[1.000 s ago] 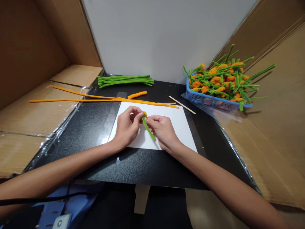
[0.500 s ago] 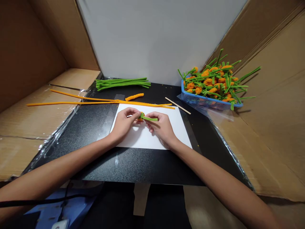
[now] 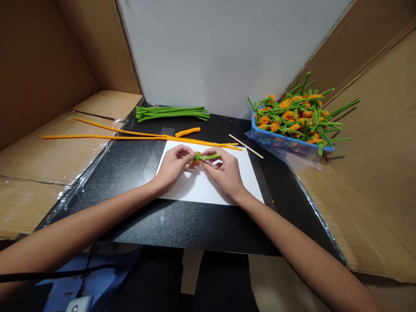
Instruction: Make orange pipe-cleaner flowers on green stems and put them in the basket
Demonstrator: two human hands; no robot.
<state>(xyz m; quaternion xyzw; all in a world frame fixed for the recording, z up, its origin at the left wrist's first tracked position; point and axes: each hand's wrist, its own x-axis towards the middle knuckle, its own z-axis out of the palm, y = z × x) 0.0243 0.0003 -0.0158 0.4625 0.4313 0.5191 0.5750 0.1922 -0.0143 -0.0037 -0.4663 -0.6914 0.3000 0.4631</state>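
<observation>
Over a white sheet (image 3: 195, 188), a small orange-and-green fuzzy piece (image 3: 197, 157) is pinched between the fingertips of my left hand (image 3: 175, 168). A green stem (image 3: 209, 156) sticks out of it to the right. My right hand (image 3: 224, 172) closes on the piece's right side, its thumb below the stem and its fingers behind. Just beyond the sheet lie long orange fuzzy sticks (image 3: 136, 138), a coiled orange piece (image 3: 187, 132) and a thin wooden stick (image 3: 246, 146).
A bundle of green fuzzy sticks (image 3: 172, 114) lies at the back of the black table (image 3: 195, 227). At the back right, a blue basket (image 3: 292, 145) is heaped with orange-and-green pieces. Cardboard walls flank both sides; a black cable (image 3: 65, 274) crosses the lower left.
The view has shifted slightly, so objects appear further right. The green stem now tilts up a little, and my right thumb has moved in below it, close to the orange part.
</observation>
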